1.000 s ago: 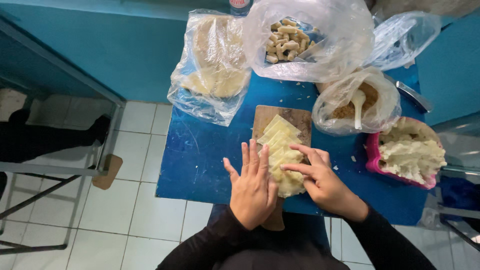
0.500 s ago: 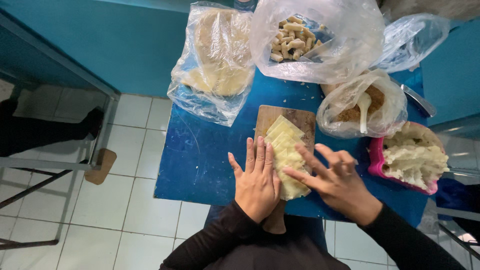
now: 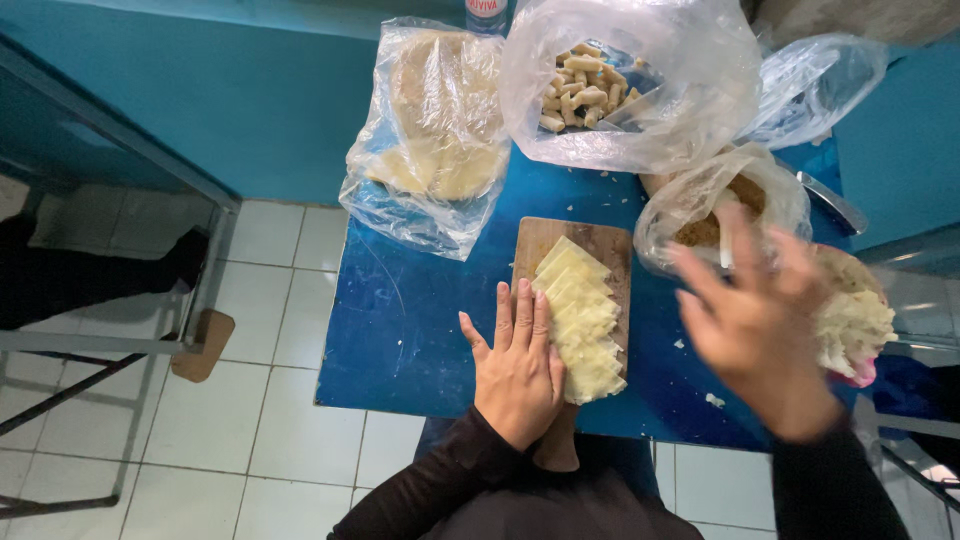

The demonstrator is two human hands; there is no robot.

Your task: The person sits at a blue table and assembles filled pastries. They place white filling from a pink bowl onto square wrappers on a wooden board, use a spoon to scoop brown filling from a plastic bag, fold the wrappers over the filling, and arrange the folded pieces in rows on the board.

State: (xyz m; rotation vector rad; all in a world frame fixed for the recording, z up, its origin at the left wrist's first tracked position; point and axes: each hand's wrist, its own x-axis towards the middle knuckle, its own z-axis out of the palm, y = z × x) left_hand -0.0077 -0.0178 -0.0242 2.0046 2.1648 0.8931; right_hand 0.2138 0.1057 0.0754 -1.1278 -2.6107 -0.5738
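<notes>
Head view: left hand (image 3: 518,372) flat, fingers together, holding nothing, touching pale dough sheets (image 3: 579,317) on wooden board (image 3: 573,243), blue table (image 3: 420,330) near edge.
Right hand (image 3: 755,320) blurred, spread open, empty, raised right of board.

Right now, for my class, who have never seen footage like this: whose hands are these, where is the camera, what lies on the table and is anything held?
The camera sits on the person's head and looks down, so both hands are their own. The left hand lies flat on the edge of a wooden board beside overlapping pale dough sheets. The right hand is lifted, open and blurred, holding nothing. On the blue table stand clear bags: one of flat rounds, one of small rolls, one of brown filling. A pink bowl holds more pale sheets.
</notes>
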